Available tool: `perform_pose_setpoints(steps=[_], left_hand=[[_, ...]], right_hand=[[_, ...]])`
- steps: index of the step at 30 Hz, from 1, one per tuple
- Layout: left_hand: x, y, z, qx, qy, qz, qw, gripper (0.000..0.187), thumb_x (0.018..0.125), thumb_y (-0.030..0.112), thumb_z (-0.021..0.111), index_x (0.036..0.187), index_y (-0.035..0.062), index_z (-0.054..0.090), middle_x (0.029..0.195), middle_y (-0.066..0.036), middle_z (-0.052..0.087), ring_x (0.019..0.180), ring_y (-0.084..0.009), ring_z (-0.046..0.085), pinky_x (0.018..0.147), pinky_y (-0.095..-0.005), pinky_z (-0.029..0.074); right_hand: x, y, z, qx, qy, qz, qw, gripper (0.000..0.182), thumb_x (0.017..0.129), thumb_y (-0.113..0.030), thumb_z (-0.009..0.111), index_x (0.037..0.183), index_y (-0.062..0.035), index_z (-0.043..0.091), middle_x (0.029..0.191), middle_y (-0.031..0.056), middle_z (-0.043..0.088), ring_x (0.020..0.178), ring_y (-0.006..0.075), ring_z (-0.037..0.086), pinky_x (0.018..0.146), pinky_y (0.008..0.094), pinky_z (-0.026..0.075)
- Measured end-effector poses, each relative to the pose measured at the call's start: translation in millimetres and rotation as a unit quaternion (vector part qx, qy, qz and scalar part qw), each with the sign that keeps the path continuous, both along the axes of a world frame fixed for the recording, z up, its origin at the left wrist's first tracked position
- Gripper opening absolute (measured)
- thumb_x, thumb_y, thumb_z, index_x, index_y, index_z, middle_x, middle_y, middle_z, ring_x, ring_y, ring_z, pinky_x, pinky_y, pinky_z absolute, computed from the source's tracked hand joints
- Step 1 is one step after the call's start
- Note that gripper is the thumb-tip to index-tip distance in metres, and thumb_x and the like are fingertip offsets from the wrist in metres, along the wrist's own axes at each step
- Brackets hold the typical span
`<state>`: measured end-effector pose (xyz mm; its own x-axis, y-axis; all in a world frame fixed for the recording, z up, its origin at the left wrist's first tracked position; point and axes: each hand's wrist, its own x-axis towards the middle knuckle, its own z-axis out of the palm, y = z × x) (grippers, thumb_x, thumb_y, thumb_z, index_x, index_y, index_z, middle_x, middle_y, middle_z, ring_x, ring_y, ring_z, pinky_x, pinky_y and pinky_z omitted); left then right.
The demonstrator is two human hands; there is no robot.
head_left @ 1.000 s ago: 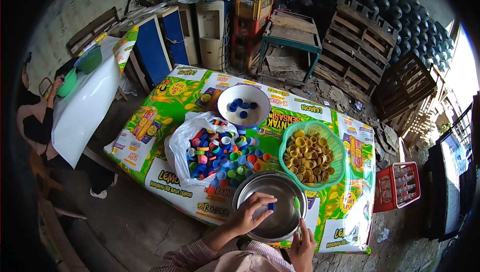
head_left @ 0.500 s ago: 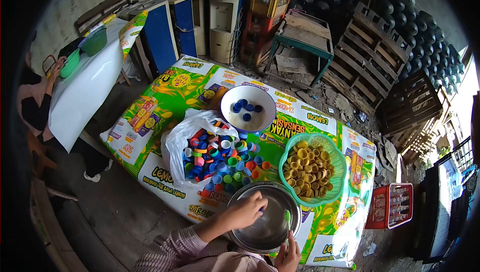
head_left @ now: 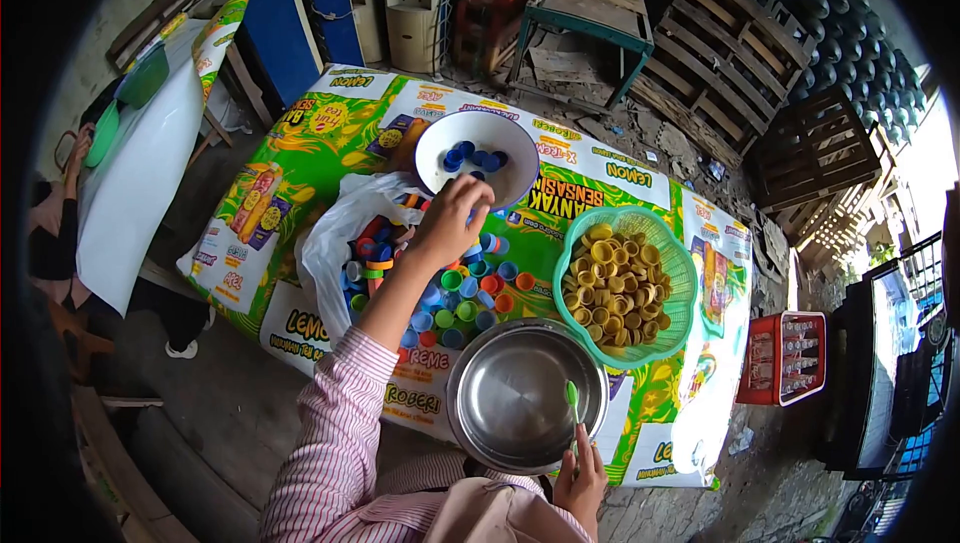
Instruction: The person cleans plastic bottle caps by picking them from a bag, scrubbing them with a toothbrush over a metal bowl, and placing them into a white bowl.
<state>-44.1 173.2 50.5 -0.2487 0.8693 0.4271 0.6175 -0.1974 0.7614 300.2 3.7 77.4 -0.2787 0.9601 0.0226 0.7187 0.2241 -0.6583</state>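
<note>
My left hand [head_left: 455, 218] is over the near rim of the white bowl [head_left: 432, 155], its fingers bent together; whatever is between them is hidden. Several blue caps [head_left: 463, 151] lie in that bowl. My right hand [head_left: 580, 483] grips a thin tool with a green tip [head_left: 572, 395] beside the steel bowl [head_left: 510, 393], which looks empty. Mixed coloured caps [head_left: 465, 310] spill from a white plastic bag [head_left: 335, 233] under and beside my left forearm. A green basket [head_left: 683, 283] of yellowish caps [head_left: 610, 288] stands to the right.
A patterned sheet [head_left: 235, 213] covers the table. Another person's hand [head_left: 78, 148] touches a green basin [head_left: 103, 133] at the far left. Behind stand a wooden-topped table [head_left: 590, 8] and pallets [head_left: 710, 53]; a red crate [head_left: 783, 358] is on the floor at right.
My left hand has moved up and away from the steel bowl to the white bowl. My right hand stays near the steel bowl with the tool. The view has shifted slightly.
</note>
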Motion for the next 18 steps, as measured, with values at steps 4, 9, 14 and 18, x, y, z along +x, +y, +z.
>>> perform_pose_setpoints(steps=[4, 9, 14, 18], left_hand=[[1, -28, -24, -0.123, 0.376, -0.071, 0.915, 0.027, 0.07, 0.005, 0.057, 0.095, 0.0139, 0.064, 0.101, -0.006, 0.047, 0.1, -0.0228, 0.042, 0.086, -0.0356, 0.033], [2, -13, -38, -0.154, 0.461, -0.125, 0.865, 0.029, 0.069, 0.005, 0.057, 0.093, 0.0176, 0.067, 0.102, -0.004, 0.048, 0.106, -0.0227, 0.039, 0.091, -0.0356, 0.031], [-1, -2, -25, -0.156, 0.492, -0.153, 0.843, 0.027, 0.066, 0.008, 0.064, 0.092, 0.0158, 0.063, 0.109, -0.004, 0.046, 0.109, -0.0236, 0.039, 0.093, -0.0366, 0.031], [-8, -12, -3, -0.108, 0.433, -0.162, 0.88, 0.042, 0.056, 0.007, 0.074, 0.094, 0.0124, 0.056, 0.115, -0.005, 0.042, 0.111, -0.0242, 0.038, 0.094, -0.0379, 0.034]], right_hand=[[0, -1, -6, 0.026, 0.011, 0.034, 0.999, 0.041, 0.082, -0.004, 0.049, 0.124, -0.0036, 0.048, 0.072, 0.014, 0.052, 0.058, 0.0295, 0.053, 0.051, 0.0364, 0.043], [-3, -4, 1, 0.009, 0.031, 0.04, 0.999, 0.04, 0.081, -0.001, 0.051, 0.12, -0.0012, 0.05, 0.081, 0.0195, 0.057, 0.06, 0.0306, 0.054, 0.055, 0.0358, 0.044], [3, -9, 2, -0.005, 0.039, 0.027, 0.999, 0.039, 0.082, -0.002, 0.051, 0.121, -0.0014, 0.05, 0.081, 0.0198, 0.057, 0.059, 0.0309, 0.055, 0.054, 0.0359, 0.044], [5, -10, -2, 0.029, 0.046, 0.028, 0.998, 0.041, 0.083, -0.005, 0.05, 0.124, -0.0058, 0.048, 0.077, 0.0152, 0.056, 0.06, 0.0311, 0.055, 0.051, 0.0381, 0.044]])
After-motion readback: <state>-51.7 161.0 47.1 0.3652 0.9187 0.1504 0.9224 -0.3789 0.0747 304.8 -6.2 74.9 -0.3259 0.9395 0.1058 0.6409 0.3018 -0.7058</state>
